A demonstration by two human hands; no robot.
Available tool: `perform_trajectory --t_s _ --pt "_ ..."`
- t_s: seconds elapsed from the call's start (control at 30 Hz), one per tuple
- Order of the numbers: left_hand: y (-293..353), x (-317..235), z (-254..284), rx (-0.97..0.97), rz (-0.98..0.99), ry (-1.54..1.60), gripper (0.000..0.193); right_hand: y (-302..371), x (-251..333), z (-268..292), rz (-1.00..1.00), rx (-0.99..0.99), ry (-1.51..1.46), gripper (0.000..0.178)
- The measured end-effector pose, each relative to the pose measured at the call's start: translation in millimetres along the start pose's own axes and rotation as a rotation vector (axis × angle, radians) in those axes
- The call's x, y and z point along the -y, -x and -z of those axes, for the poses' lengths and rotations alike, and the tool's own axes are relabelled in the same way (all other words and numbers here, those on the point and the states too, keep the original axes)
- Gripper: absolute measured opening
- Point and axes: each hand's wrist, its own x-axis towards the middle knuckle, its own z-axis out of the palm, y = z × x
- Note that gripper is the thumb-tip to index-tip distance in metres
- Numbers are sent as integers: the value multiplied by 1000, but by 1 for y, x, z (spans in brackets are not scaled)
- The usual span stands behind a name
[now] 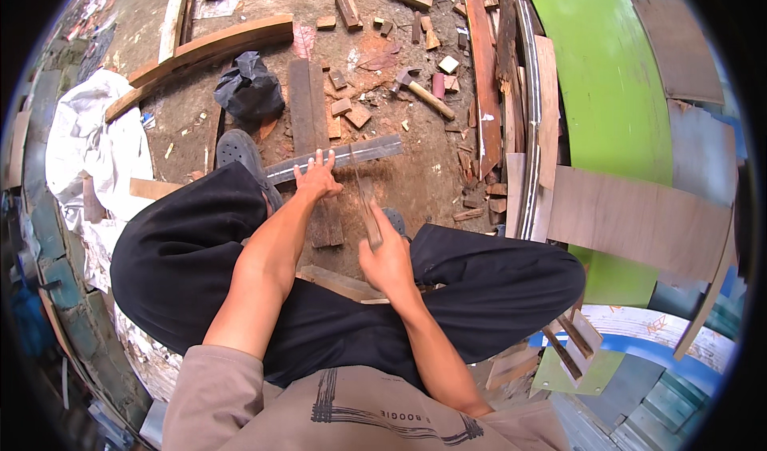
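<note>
My left hand (318,178) lies with its fingers spread on a narrow grey wooden strip (374,149), pressing on it from above. The strip lies slantwise across a dark brown board (302,103) on the ground. My right hand (389,258) is closed around the wooden handle of a handsaw (369,211). The thin saw blade points away from me and meets the strip just right of my left hand. How deep the blade sits in the wood is too small to tell.
Beyond the strip lie a claw hammer (423,94), several wood offcuts (358,115) and a black plastic bag (249,88). A white sack (96,143) is at the left. Long planks (482,75) and a green panel (611,83) stand along the right. My bent legs flank the work.
</note>
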Motion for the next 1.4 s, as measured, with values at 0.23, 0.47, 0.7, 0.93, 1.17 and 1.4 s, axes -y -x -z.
perform_trajectory --t_s 0.23,0.47,0.7,0.93,1.17,1.4 --pt "-2 6 -1 10 1 6 100 32 7 10 -34 44 1 63" --pt "0 -12 2 30 -16 -13 100 -39 -17 -18 -87 -21 -25 64" --pt "-2 2 0 0 -5 16 101 37 2 7 58 -33 -120 63" --pt "-10 -5 -5 3 3 1 100 47 19 -22 -75 67 41 67" --pt "-2 1 -2 -28 -9 -7 102 59 6 19 -67 -5 -45 63" --pt "5 -8 4 0 -8 51 97 -26 -33 -21 5 -60 -67 62"
